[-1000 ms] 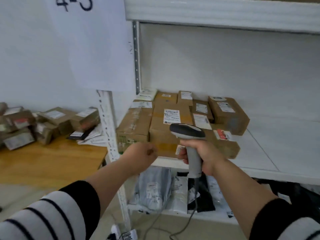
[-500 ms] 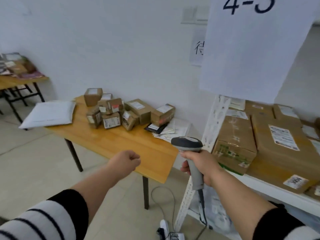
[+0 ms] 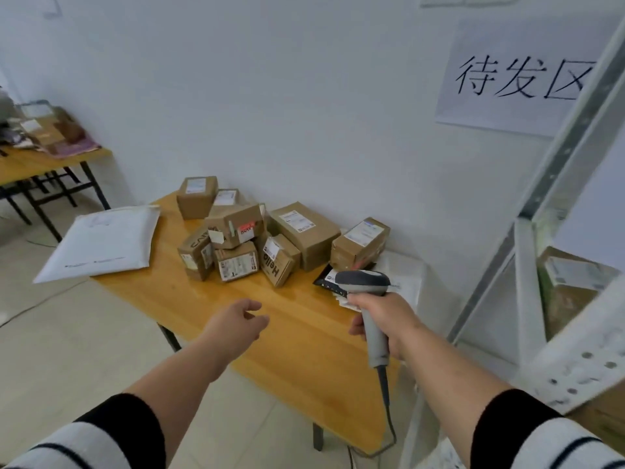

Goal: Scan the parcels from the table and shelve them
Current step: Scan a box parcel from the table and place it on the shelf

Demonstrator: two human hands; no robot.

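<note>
Several brown cardboard parcels [image 3: 236, 245] with white labels are piled at the far end of a wooden table [image 3: 297, 336]. A large white padded mailer [image 3: 101, 242] overhangs the table's left corner. A longer carton [image 3: 360, 243] lies at the right, above a black packet [image 3: 329, 280] and flat white mailers. My right hand [image 3: 385, 319] grips a grey corded barcode scanner [image 3: 370, 302] above the table's right side. My left hand [image 3: 236, 324] hovers over the table's near part, fingers loosely curled, holding nothing.
A white metal shelf frame [image 3: 558, 204] rises at the right, with a shelved carton [image 3: 571, 286] behind it. A second table [image 3: 37, 164] with parcels stands at far left. A paper sign [image 3: 517, 79] hangs on the wall. The scanner cable drops to the tiled floor.
My view has swung left from the shelf to the table. Both hands have come over the tabletop, nearer the parcel pile. The left hand's fingers have loosened.
</note>
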